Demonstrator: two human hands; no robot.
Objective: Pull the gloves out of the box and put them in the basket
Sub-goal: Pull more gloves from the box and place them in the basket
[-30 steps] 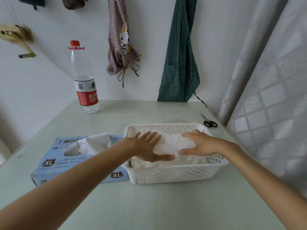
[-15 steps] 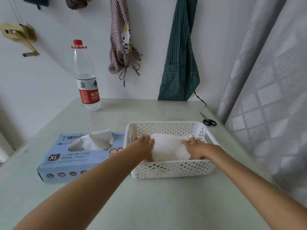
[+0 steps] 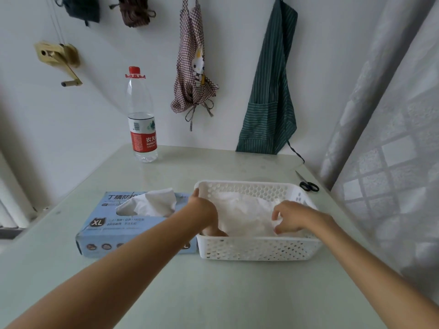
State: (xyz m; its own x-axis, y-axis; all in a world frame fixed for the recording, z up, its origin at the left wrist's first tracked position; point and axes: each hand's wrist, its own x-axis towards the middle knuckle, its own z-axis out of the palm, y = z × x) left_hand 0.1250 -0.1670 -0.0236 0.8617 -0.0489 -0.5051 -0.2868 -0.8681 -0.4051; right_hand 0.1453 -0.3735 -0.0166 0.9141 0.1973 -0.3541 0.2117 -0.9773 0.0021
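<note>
The white perforated basket [image 3: 256, 249] stands right of centre on the table, with a heap of white gloves [image 3: 244, 210] inside. My left hand [image 3: 205, 213] reaches into its left end, fingers pointing down beside the heap and partly hidden by the front wall, thumb near the rim. Over the heap's right side, my right hand [image 3: 293, 217] has its fingers curled and pinches a fold of the gloves. The blue glove box [image 3: 107, 224] lies against the basket's left side, one white glove [image 3: 152, 203] sticking out of its slot.
A water bottle [image 3: 142, 129] stands at the back left of the table. Black scissors [image 3: 307, 185] lie behind the basket near the curtain [image 3: 392, 150] on the right. Two aprons hang on the wall behind.
Both hands pressed flat on the gloves in the basket before. Now the right hand has lifted a little with curled fingers, and the left has slid down at the basket's left end.
</note>
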